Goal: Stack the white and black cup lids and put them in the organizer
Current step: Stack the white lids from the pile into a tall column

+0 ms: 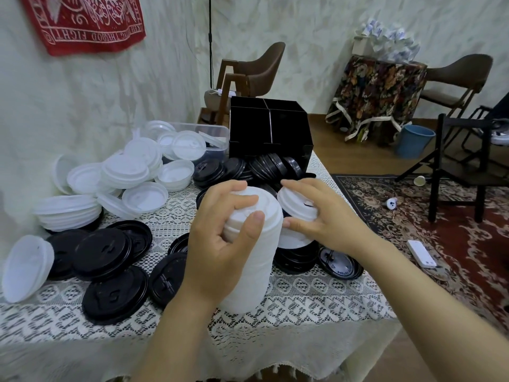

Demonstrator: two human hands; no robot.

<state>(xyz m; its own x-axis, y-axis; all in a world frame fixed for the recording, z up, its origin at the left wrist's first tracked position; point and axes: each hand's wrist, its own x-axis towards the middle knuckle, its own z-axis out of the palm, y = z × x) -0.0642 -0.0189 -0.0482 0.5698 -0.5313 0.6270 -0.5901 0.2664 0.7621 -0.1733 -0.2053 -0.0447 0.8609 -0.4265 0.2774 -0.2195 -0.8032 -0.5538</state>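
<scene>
Lace-covered table (303,307) comes closest, its front hem under both forearms, and it carries everything. At its far end stands the black organizer (271,128), open-topped with dividers. Its compartments are too dark to tell what is in them. In front of the organizer, toward the person, rises the tall white lid stack (248,285), its foot on the cloth, leaning a little. Left of the organizer spreads the loose white pile (132,172), beside a clear tub (217,133). Farther forward and left of the organizer lie the flat black lids (104,252). A row of black lids on edge (272,164) leans at the organizer's foot.

The left hand (220,244) wraps the stack near its top, fingers curled round the side and thumb against the rim. The right hand (327,219) pinches a single white lid (297,205) by its edge. That lid is tilted, just beside the stack's crown, between it and the organizer.

These lids look like thin, light, slightly springy plastic, smooth enough to slide. One lid is best held at the rim, as here, so it can seat squarely. The stack is the awkward piece: nested but tall, and likely to buckle or fan out if lifted by the top alone. I judge it safer clasped low and high with both hands and kept upright on the way to the organizer.
</scene>
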